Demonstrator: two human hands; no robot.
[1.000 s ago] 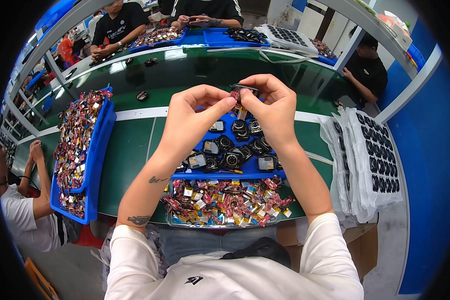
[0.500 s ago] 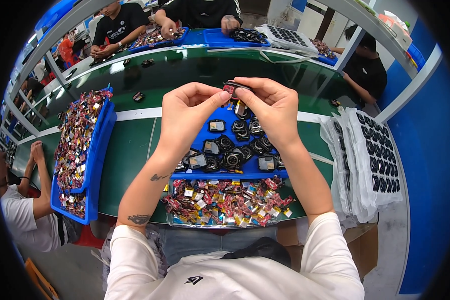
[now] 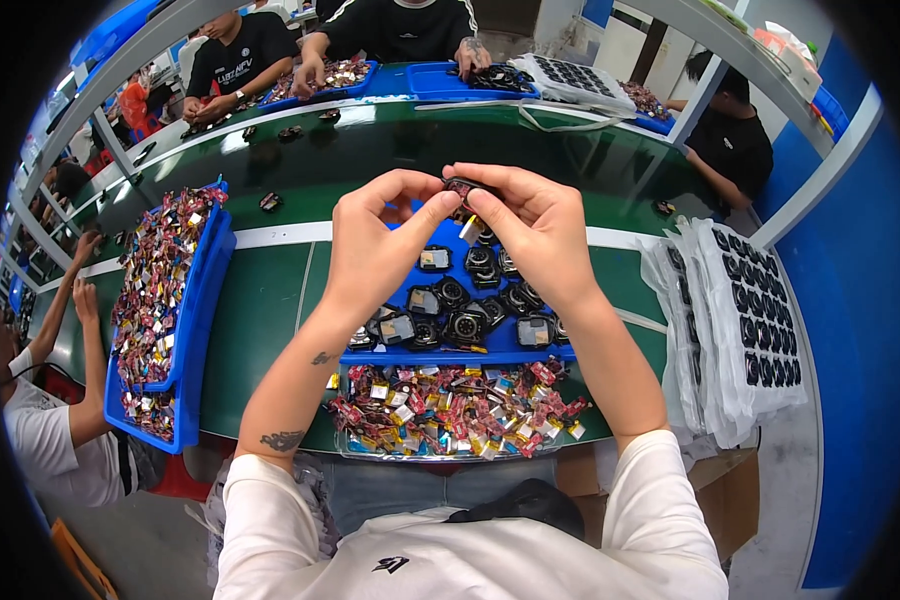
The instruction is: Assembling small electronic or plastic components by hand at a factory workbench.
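Note:
Raised over the far edge of the blue tray (image 3: 440, 355), both my hands hold a black smartwatch case (image 3: 483, 184) with a red circuit board against it. My left hand (image 3: 382, 235) pinches its left side between thumb and fingers. On the other side my right hand (image 3: 540, 235) grips it, thumb in front and fingers behind. A small silver and yellow battery (image 3: 471, 231) dangles below the thumbs. Several black watch cases (image 3: 466, 326) lie in the tray beneath, some with grey insides showing. My fingertips partly cover the board.
A clear bin (image 3: 450, 410) heaped with red boards and batteries sits nearest me. To the left stands a blue crate (image 3: 195, 330) of similar parts; to the right, stacked white trays (image 3: 755, 310) of black pieces. Loose pieces (image 3: 270, 201) lie on the green belt (image 3: 390, 140). Co-workers sit around.
The battery now hangs below the case, and the board has turned to lie across its front. Loose pieces on the belt have shifted left. The left co-worker's hand has reached up toward the belt.

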